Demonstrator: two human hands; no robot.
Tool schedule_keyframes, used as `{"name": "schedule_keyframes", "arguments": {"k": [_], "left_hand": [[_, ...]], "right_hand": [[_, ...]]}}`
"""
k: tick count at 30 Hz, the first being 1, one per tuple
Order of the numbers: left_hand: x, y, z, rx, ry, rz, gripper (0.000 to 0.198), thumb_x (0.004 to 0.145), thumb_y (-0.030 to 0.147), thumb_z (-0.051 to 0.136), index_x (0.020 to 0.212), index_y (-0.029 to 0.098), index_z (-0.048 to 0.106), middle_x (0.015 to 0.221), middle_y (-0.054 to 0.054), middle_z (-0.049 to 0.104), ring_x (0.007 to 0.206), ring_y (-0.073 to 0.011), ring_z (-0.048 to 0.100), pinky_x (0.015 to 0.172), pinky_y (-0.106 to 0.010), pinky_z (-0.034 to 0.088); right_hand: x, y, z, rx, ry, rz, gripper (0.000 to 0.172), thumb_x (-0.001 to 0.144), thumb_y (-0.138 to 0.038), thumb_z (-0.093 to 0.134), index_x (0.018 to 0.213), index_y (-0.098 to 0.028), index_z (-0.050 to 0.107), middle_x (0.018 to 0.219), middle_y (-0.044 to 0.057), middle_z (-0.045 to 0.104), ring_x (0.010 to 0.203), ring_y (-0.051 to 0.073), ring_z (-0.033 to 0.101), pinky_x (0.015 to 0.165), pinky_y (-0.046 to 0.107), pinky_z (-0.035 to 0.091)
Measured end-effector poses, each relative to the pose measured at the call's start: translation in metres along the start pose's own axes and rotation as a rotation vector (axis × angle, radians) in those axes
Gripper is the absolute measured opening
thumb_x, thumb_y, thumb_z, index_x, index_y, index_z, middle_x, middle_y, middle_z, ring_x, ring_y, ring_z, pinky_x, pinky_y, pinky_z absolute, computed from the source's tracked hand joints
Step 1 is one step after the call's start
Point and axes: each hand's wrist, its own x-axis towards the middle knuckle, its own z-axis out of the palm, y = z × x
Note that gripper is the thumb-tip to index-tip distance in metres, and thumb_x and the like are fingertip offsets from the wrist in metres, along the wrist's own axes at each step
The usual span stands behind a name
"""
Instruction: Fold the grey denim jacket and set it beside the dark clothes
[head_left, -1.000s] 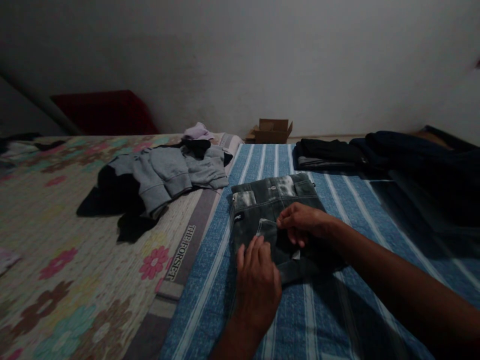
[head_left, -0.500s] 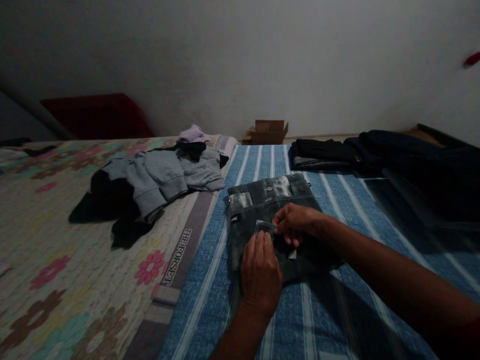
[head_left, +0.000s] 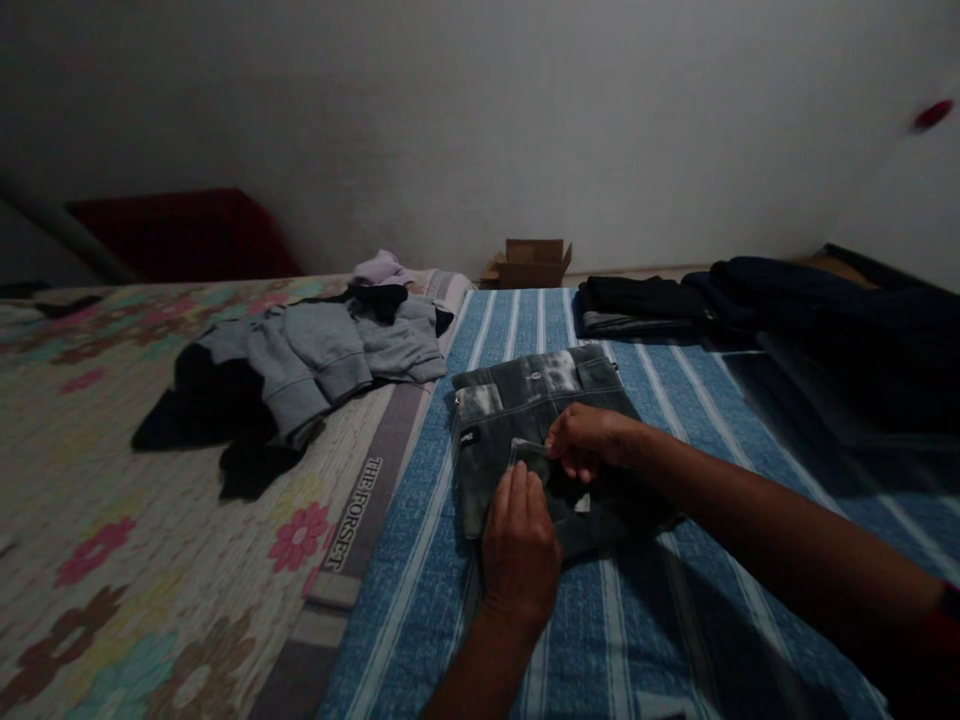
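Observation:
A folded pair of grey-green washed jeans (head_left: 517,405) lies on the blue striped sheet (head_left: 637,620) in front of me. My left hand (head_left: 519,550) rests flat on the near part of the jeans, fingers together and stretched out. Just beyond it, my right hand (head_left: 589,440) pinches a folded edge of the jeans between thumb and fingers. The two hands almost touch at the fold.
A heap of grey and black clothes (head_left: 300,365) lies on the floral cover (head_left: 112,520) to the left. Folded dark garments (head_left: 645,300) and a dark pile (head_left: 840,310) sit at the back right. A small cardboard box (head_left: 532,262) stands by the wall, a red cushion (head_left: 187,235) far left.
The view has shifted slightly left. My left hand slid a little forward along the jeans and my right hand kept its pinch on the fold, moving slightly away from me.

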Motion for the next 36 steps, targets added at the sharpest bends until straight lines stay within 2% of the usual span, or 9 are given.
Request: {"name": "schedule_keyframes", "arguments": {"k": [4, 7, 9, 11, 13, 16, 22, 28, 36], "left_hand": [[0.000, 0.000, -0.001, 0.005, -0.017, 0.012, 0.041, 0.078, -0.001, 0.039, 0.112, 0.002, 0.061, 0.118, -0.020, 0.064, 0.112, -0.0287, 0.060, 0.093, -0.042, 0.053], [0.000, 0.000, -0.003, 0.002, -0.016, 0.002, 0.041, 0.079, -0.001, 0.038, 0.113, 0.006, 0.060, 0.119, -0.017, 0.065, 0.111, -0.0270, 0.061, 0.092, -0.040, 0.054], [-0.001, 0.000, -0.003, -0.009, -0.014, -0.009, 0.041, 0.081, -0.001, 0.038, 0.114, 0.008, 0.060, 0.119, -0.016, 0.065, 0.111, -0.0266, 0.061, 0.092, -0.040, 0.053], [-0.001, 0.001, -0.004, -0.022, -0.011, -0.011, 0.041, 0.082, -0.001, 0.038, 0.116, 0.007, 0.058, 0.120, -0.017, 0.064, 0.112, -0.0272, 0.060, 0.093, -0.041, 0.053], [-0.001, 0.001, -0.005, -0.033, -0.011, -0.005, 0.041, 0.083, 0.000, 0.038, 0.119, 0.006, 0.056, 0.120, -0.019, 0.064, 0.113, -0.0279, 0.060, 0.093, -0.043, 0.052], [-0.001, 0.002, -0.007, -0.050, -0.032, -0.017, 0.041, 0.083, -0.001, 0.039, 0.121, 0.006, 0.054, 0.121, -0.019, 0.063, 0.115, -0.0275, 0.059, 0.096, -0.043, 0.051], [-0.001, 0.002, -0.010, -0.047, -0.053, -0.002, 0.043, 0.081, -0.002, 0.037, 0.119, 0.006, 0.055, 0.122, -0.018, 0.063, 0.116, -0.0272, 0.059, 0.096, -0.041, 0.050], [-0.002, 0.001, -0.006, -0.064, -0.008, -0.019, 0.042, 0.082, -0.001, 0.035, 0.117, 0.005, 0.056, 0.119, -0.019, 0.064, 0.114, -0.0259, 0.060, 0.095, -0.041, 0.051], [0.007, 0.001, -0.007, -0.075, -0.038, -0.105, 0.035, 0.085, 0.005, 0.041, 0.115, 0.007, 0.057, 0.115, -0.019, 0.066, 0.109, -0.0259, 0.063, 0.089, -0.038, 0.055]], "right_hand": [[-0.003, -0.002, 0.005, -0.138, 0.081, -0.041, 0.018, 0.082, -0.011, 0.049, 0.065, -0.017, 0.050, 0.045, -0.001, 0.054, 0.035, 0.013, 0.050, 0.037, 0.022, 0.037], [-0.014, 0.001, 0.003, -0.242, 0.193, -0.135, 0.013, 0.081, -0.009, 0.050, 0.071, -0.016, 0.055, 0.055, 0.000, 0.057, 0.046, 0.012, 0.053, 0.045, 0.022, 0.037], [-0.024, 0.007, 0.002, -0.438, 0.361, -0.313, 0.012, 0.080, -0.008, 0.052, 0.082, -0.017, 0.059, 0.068, 0.001, 0.060, 0.061, 0.013, 0.056, 0.056, 0.022, 0.039], [-0.032, 0.016, 0.003, -0.785, 0.499, -0.587, 0.015, 0.082, -0.010, 0.052, 0.092, -0.017, 0.061, 0.082, 0.004, 0.061, 0.076, 0.016, 0.056, 0.066, 0.026, 0.039], [-0.036, 0.024, 0.008, -1.125, 0.511, -0.852, 0.017, 0.087, -0.015, 0.051, 0.100, -0.017, 0.061, 0.092, 0.008, 0.060, 0.085, 0.019, 0.053, 0.072, 0.031, 0.039], [-0.032, 0.034, 0.015, -1.355, 0.454, -1.030, 0.019, 0.091, -0.022, 0.051, 0.106, -0.015, 0.061, 0.101, 0.011, 0.058, 0.091, 0.022, 0.050, 0.076, 0.034, 0.039], [-0.016, 0.044, 0.022, -1.522, 0.499, -1.019, 0.017, 0.093, -0.020, 0.048, 0.090, -0.013, 0.064, 0.091, 0.009, 0.060, 0.083, 0.022, 0.048, 0.069, 0.034, 0.038], [-0.009, 0.055, 0.022, -1.452, 0.566, -0.975, 0.017, 0.093, -0.018, 0.047, 0.088, -0.014, 0.063, 0.089, 0.009, 0.059, 0.082, 0.021, 0.048, 0.070, 0.034, 0.039], [-0.007, 0.057, 0.022, -1.447, 0.569, -0.996, 0.020, 0.094, -0.016, 0.044, 0.087, -0.013, 0.063, 0.088, 0.009, 0.058, 0.081, 0.019, 0.048, 0.069, 0.033, 0.039]]}}
